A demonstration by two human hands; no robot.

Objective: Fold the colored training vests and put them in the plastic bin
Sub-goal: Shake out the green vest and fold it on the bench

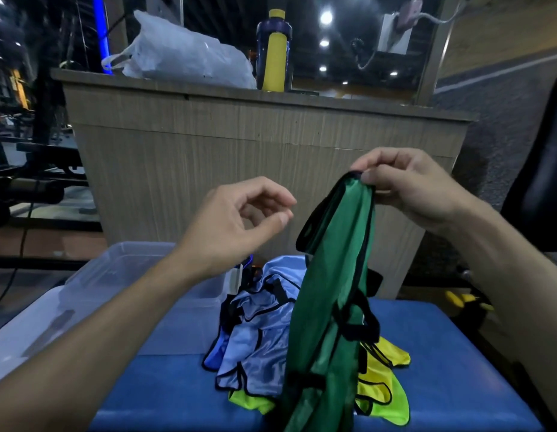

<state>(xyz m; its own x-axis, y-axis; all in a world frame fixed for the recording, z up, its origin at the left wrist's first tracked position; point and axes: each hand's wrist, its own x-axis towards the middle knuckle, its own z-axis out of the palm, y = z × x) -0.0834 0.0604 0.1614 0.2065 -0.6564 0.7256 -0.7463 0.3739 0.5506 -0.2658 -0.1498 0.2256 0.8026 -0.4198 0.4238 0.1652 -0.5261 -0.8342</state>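
My right hand (405, 188) pinches the top edge of a green vest (330, 294) with black trim, which hangs down to the blue table (452, 369). Just left of the vest's top, my left hand (236, 222) hovers with curled fingers apart and holds nothing. Under the green vest lies a heap of light blue vests (258, 341) and yellow vests (383, 391). A clear plastic bin (93, 282) stands at the table's left, partly hidden by my left forearm.
A wooden counter (239, 141) rises right behind the table, with a white plastic bag (183, 54) and a yellow-and-blue bottle (273, 51) on top. A black chair (545, 169) stands at the right. Gym equipment fills the dark left background.
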